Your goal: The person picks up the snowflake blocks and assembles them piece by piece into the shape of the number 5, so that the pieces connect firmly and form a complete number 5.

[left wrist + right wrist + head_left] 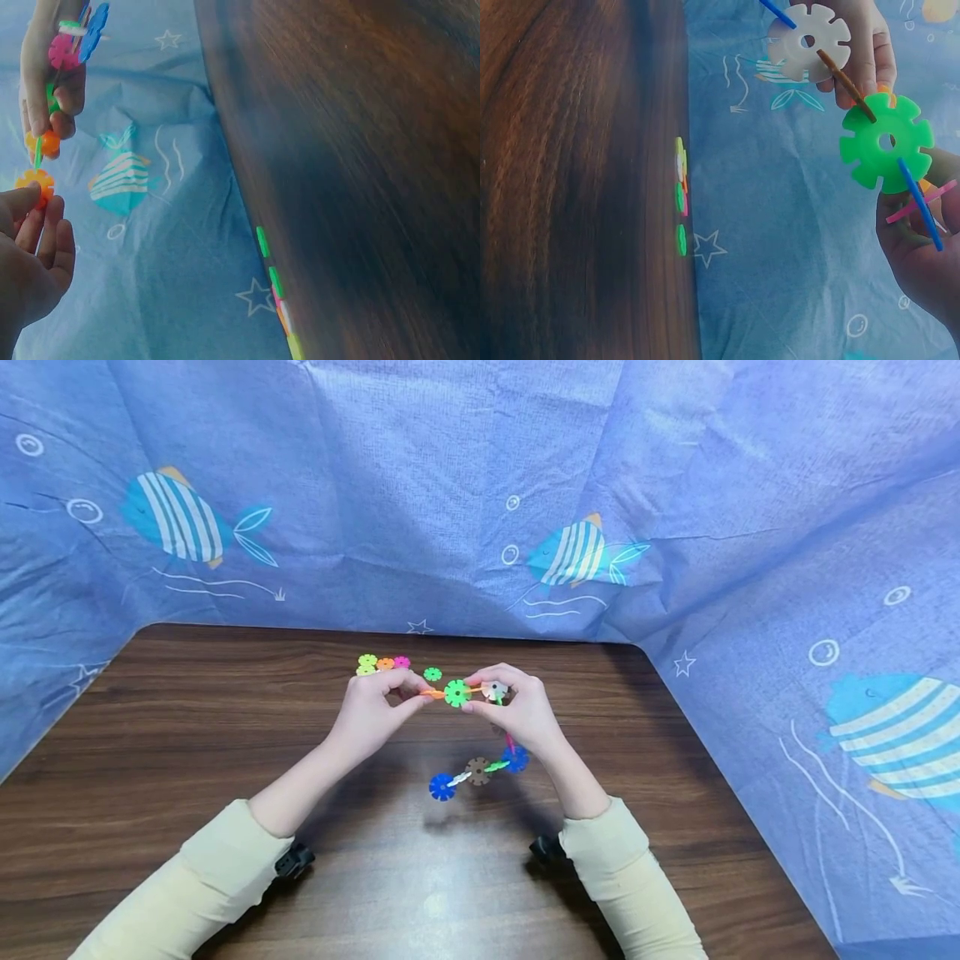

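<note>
Blue cloth printed with striped fish hangs behind and to both sides of a dark wooden table, walling the work in.

Farthest to the left of the hands, just beyond the left knuckles, a small cluster of loose snowflake discs lies flat at the table's far edge, with one green loose disc a little nearer the middle; they look parked there as spare stock, within easy reach. Both wrist views catch them edge-on along the table's rim.

Next comes the left hand, raised off the table, its fingers curled so that thumb and fingertips pinch an orange disc at the left end of a chain of slotted discs. Pinching the end piece, I would judge, keeps the row steady while leaving its middle free.

Between the two hands sits the chain's bright green disc, held in the air facing upward, touching neither palm.

To its right, the right hand grips the white disc between curled fingers and thumb, apparently bracing against the left hand's hold. From under this hand the chain turns and hangs toward the person: a pink piece, then a blue disc, a brown disc and a second blue disc, trailing below the right wrist. Whether that tail rests on the wood or dangles just above it, I cannot tell.

Cream sleeves cover both forearms.
</note>
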Demonstrator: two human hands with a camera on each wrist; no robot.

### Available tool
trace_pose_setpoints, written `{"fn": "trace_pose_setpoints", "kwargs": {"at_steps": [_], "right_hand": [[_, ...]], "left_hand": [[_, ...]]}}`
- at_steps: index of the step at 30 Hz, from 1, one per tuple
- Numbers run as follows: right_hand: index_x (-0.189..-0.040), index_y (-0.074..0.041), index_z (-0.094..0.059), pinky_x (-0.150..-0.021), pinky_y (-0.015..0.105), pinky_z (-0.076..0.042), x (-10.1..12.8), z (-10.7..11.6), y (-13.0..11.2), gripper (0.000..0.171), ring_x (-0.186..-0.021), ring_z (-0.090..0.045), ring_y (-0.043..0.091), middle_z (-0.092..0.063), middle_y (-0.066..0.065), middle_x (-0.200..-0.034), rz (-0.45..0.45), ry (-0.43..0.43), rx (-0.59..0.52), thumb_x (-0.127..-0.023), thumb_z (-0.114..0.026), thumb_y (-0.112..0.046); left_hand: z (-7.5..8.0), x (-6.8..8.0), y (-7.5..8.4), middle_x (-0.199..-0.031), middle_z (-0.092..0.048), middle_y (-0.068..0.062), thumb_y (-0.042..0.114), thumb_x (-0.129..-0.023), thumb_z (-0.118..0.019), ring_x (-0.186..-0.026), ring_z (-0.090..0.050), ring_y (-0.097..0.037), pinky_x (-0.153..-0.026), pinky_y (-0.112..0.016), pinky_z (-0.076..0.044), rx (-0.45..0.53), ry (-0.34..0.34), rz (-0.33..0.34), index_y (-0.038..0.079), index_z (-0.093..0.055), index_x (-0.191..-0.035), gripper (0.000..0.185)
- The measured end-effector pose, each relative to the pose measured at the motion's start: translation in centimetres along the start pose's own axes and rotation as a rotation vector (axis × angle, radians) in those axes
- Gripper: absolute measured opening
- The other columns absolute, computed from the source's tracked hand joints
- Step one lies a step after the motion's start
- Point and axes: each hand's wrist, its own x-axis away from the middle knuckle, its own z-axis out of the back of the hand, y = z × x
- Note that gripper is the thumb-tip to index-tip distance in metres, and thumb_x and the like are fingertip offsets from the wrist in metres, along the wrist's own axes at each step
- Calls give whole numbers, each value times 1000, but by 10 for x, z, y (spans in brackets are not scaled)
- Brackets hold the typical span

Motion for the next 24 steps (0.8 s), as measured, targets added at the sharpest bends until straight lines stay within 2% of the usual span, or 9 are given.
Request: {"fn": "trace_pose_setpoints", "kwargs": {"at_steps": [7,10,17,24], "right_hand": [[-98,1,-70,-84,28,-47,3,1,-33,26,-95,-62,21,-69,14,-98,-15,7,6,-74,-79,-3],[-98,4,-69,-83,26,-47,3,1,-37,26,-95,-62,22,-69,15,-98,-20,9,6,-74,-79,-2],[-99,-5,-72,-84,27,-47,1,-2,-6,30,-96,-62,16,-70,4,-99,-7,18,-16,-72,-82,-13],[-99,-9,-72,-82,25,-49,0,-2,-1,31,-94,-62,11,-70,-2,-97,7,17,-17,-73,-83,-20]], "left_hand": [[-6,2,0,-73,-69,6,11,-75,-80,-63,-59,-4,-57,-25,-51,-8,47,-42,14,-72,-78,9],[-7,3,0,-73,-69,6,10,-75,-79,-64,-59,-5,-57,-26,-52,3,55,-50,13,-72,-78,9],[-8,3,-2,-73,-69,6,10,-75,-80,-63,-59,-4,-56,-25,-51,4,68,-61,14,-72,-77,9],[-8,2,-2,-72,-70,6,11,-74,-81,-64,-60,-5,-56,-24,-52,2,64,-63,14,-74,-78,9]]}}
